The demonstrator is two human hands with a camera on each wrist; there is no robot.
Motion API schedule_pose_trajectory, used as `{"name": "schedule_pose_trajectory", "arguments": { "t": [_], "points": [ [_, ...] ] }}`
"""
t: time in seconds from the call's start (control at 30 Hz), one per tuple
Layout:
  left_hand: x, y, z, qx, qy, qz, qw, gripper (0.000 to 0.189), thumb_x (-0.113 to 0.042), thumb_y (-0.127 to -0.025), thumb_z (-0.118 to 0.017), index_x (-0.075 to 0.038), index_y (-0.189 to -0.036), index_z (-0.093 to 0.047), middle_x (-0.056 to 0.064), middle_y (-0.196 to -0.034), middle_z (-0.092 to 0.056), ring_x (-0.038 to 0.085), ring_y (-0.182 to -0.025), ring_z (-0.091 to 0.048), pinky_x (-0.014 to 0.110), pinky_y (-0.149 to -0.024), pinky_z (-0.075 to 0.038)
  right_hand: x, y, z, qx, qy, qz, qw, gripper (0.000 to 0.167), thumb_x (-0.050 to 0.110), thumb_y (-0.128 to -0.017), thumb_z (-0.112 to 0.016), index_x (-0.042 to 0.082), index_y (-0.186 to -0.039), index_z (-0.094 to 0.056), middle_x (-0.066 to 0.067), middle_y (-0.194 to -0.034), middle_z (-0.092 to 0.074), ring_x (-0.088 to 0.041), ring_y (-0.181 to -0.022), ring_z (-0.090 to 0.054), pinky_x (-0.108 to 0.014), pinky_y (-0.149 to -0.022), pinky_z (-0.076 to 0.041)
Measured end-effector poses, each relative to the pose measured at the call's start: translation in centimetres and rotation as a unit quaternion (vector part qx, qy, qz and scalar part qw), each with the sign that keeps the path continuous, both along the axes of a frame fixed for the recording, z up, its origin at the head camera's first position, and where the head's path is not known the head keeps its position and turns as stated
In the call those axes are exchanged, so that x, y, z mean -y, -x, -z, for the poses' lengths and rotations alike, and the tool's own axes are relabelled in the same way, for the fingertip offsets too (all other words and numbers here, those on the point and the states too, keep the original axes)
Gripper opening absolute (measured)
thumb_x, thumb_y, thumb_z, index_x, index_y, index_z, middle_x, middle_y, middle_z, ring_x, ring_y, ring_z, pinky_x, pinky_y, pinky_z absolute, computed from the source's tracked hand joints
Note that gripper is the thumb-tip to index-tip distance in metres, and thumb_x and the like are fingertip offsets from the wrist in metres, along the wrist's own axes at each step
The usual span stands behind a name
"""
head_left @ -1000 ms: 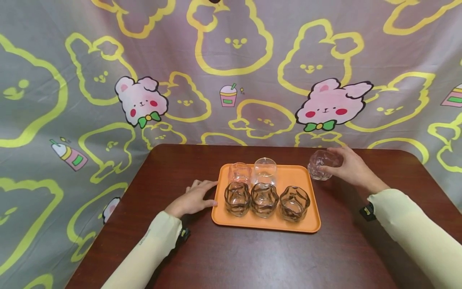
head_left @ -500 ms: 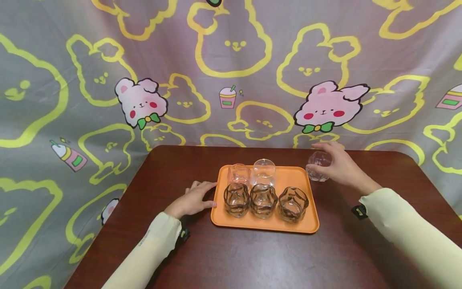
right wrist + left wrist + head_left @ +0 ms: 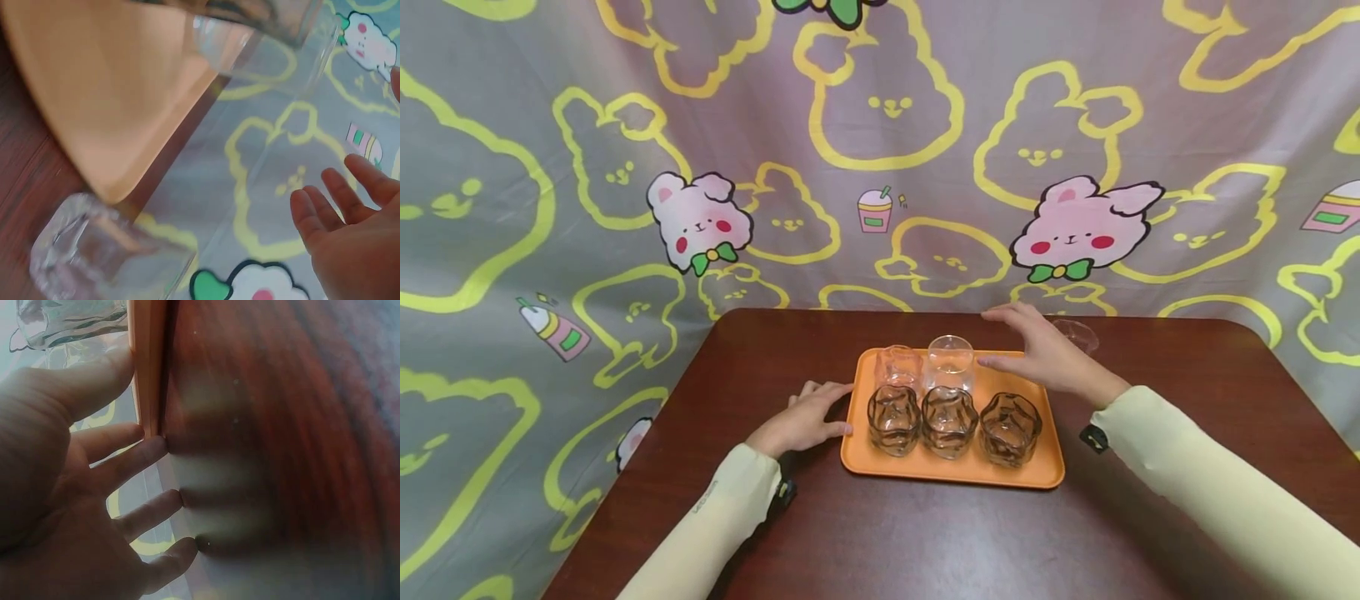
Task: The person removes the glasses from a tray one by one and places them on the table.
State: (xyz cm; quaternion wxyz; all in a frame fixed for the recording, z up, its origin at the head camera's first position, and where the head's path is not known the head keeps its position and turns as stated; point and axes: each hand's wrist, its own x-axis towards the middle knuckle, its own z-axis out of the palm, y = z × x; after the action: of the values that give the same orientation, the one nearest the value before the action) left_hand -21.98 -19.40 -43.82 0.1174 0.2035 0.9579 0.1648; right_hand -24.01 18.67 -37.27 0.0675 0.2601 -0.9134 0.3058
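Grey cloth (image 3: 835,192) printed with yellow bear outlines and pink-cheeked cartoon animals hangs behind a dark reddish-brown table (image 3: 955,542), on which lies the orange tray (image 3: 880,468). Left of the tray, a pale yellow left sleeve (image 3: 700,525) leads to the left hand (image 3: 801,421), its fingers extended and slightly spread, with thumb and foremost fingers touching the tray's left edge. At the tray's left, a pinkish glass (image 3: 898,368) stands in the back row, with a dark, wavy-sided glass (image 3: 893,421) before it. Along the tray's middle, a plain clear glass (image 3: 951,357) stands behind a second dark glass (image 3: 949,423). Toward the tray's right side, a third dark glass (image 3: 1010,429) stands in the front row. Above the tray's back right part is the right hand (image 3: 1048,354), its fingers stretched out and its thumb apart from them, gripping nothing. Just beyond the tray's back right corner, a faceted clear glass (image 3: 106,256) stands on the table, partly hidden by that hand in the head view. Right of the tray, a matching right sleeve (image 3: 1210,475) reaches in.
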Motion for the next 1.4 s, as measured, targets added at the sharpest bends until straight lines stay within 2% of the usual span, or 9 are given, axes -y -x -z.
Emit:
{"name": "schedule_pose_trajectory", "arguments": {
  "t": [0.2,0.53,0.63,0.87,0.93,1.17,1.4],
  "points": [
    [0.0,0.0,0.0,0.000,0.003,0.003,1.0000,0.070,-0.037,-0.085,-0.069,-0.018,-0.146,-0.039,0.000,-0.142,-0.043,0.023,-0.119,-0.035,0.048,-0.086,-0.029,2.1,0.7,0.6,0.017,-0.005,-0.035,0.9992,0.073,0.053,-0.081,-0.068,0.012,-0.137,-0.048,-0.006,-0.133,-0.043,-0.028,-0.122,-0.043,-0.052,-0.095,-0.036],
    [-0.1,-0.1,0.1,0.004,-0.001,0.002,1.0000,0.071,-0.037,-0.085,-0.069,-0.018,-0.146,-0.038,0.000,-0.142,-0.042,0.023,-0.118,-0.035,0.050,-0.089,-0.028,3.7,1.6,1.2,0.047,-0.021,-0.072,0.9961,0.083,0.057,-0.077,-0.069,0.008,-0.139,-0.044,-0.010,-0.137,-0.040,-0.030,-0.121,-0.044,-0.050,-0.093,-0.038],
    [-0.1,-0.2,0.1,0.004,-0.002,0.000,1.0000,0.071,-0.037,-0.085,-0.070,-0.018,-0.146,-0.039,0.000,-0.142,-0.042,0.023,-0.118,-0.035,0.051,-0.089,-0.028,4.0,1.8,1.3,0.045,-0.035,-0.074,0.9956,0.084,0.057,-0.077,-0.070,0.007,-0.139,-0.044,-0.010,-0.136,-0.041,-0.029,-0.119,-0.045,-0.049,-0.093,-0.039],
    [-0.1,-0.1,0.0,0.005,-0.003,-0.003,1.0000,0.071,-0.037,-0.085,-0.070,-0.019,-0.146,-0.038,0.000,-0.142,-0.042,0.023,-0.119,-0.034,0.052,-0.090,-0.027,4.2,1.9,1.4,0.044,-0.045,-0.070,0.9955,0.075,0.040,-0.077,-0.077,0.004,-0.136,-0.048,-0.011,-0.129,-0.048,-0.028,-0.112,-0.050,-0.048,-0.090,-0.040],
    [-0.1,-0.1,0.0,0.007,-0.004,-0.002,1.0000,0.071,-0.037,-0.085,-0.070,-0.019,-0.146,-0.038,-0.001,-0.142,-0.042,0.023,-0.120,-0.034,0.051,-0.090,-0.027,4.2,1.9,1.4,0.044,-0.050,-0.068,0.9954,0.073,0.040,-0.077,-0.077,0.005,-0.135,-0.050,-0.010,-0.128,-0.049,-0.027,-0.111,-0.051,-0.046,-0.088,-0.041],
    [-0.1,0.1,0.0,0.001,-0.006,0.004,1.0000,0.071,-0.037,-0.085,-0.070,-0.018,-0.146,-0.039,0.000,-0.142,-0.042,0.024,-0.121,-0.034,0.050,-0.089,-0.028,3.9,2.0,1.3,0.023,-0.046,-0.070,0.9962,0.061,0.038,-0.076,-0.079,0.009,-0.127,-0.059,-0.006,-0.117,-0.056,-0.024,-0.094,-0.056,-0.040,-0.074,-0.045],
    [0.1,0.2,0.3,-0.003,-0.002,-0.001,1.0000,0.071,-0.037,-0.085,-0.070,-0.018,-0.146,-0.039,-0.001,-0.141,-0.043,0.023,-0.121,-0.034,0.049,-0.088,-0.029,3.4,2.0,1.3,0.023,-0.029,-0.056,0.9978,0.059,0.035,-0.075,-0.079,0.010,-0.124,-0.060,-0.007,-0.115,-0.057,-0.024,-0.100,-0.056,-0.045,-0.080,-0.046]
  ]
}}
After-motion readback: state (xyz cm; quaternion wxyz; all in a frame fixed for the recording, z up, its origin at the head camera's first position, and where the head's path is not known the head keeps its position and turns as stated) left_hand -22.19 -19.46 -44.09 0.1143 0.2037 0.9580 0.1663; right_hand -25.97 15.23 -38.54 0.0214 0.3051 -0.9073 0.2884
